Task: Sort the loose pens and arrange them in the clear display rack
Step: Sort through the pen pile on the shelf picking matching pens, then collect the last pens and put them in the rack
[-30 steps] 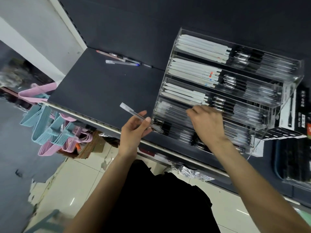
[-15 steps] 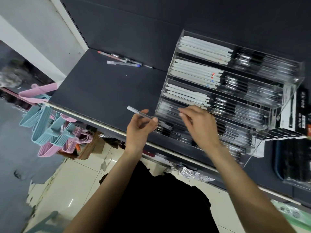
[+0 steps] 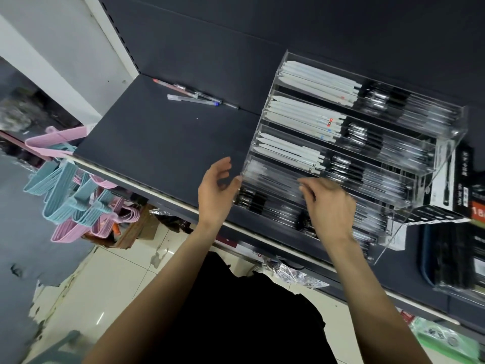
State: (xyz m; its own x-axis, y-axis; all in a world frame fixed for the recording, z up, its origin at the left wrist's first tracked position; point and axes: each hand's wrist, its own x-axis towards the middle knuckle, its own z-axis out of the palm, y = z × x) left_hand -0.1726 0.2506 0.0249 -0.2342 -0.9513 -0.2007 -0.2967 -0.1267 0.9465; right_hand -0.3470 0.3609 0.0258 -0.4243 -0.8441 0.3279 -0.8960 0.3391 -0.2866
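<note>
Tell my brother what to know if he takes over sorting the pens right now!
Left hand: open, holding nothing, thumb at the left end of the clear display rack.
Right hand: fingers loosely curled over the lower front tiers; blurred, no pen seen in it.
Done: the rack's tiers already hold white, black and clear pens.
Left: the loose pens lying at the back of the shelf need sorting in.
</note>
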